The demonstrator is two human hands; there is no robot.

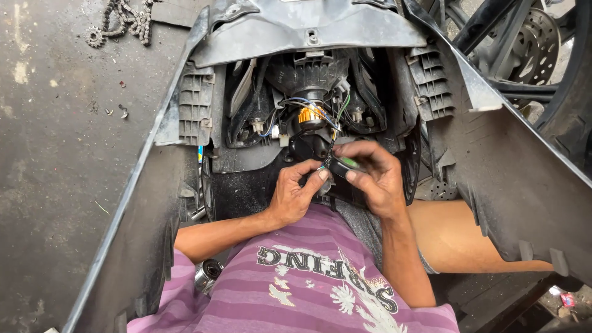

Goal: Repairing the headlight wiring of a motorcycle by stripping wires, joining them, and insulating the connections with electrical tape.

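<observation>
Both hands (pixel 336 182) on black connector (pixel 340 165)

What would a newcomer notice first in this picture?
Most striking are the left hand and right hand, meeting at the centre on a small black part with thin wires. Just above them sits an orange finned piece inside the grey plastic fairing. A rusty chain lies on the floor, upper left.

We wear a purple, pink-striped cotton T-shirt (pixel 308 290) with short sleeves; across its chest runs curved white lettering above pale palm-tree prints. Below the shirt's hem, grey shorts (pixel 364 222) show. Our forearms, left hand (pixel 295 192) and right hand (pixel 373 176) are bare, without rings or watch.
</observation>
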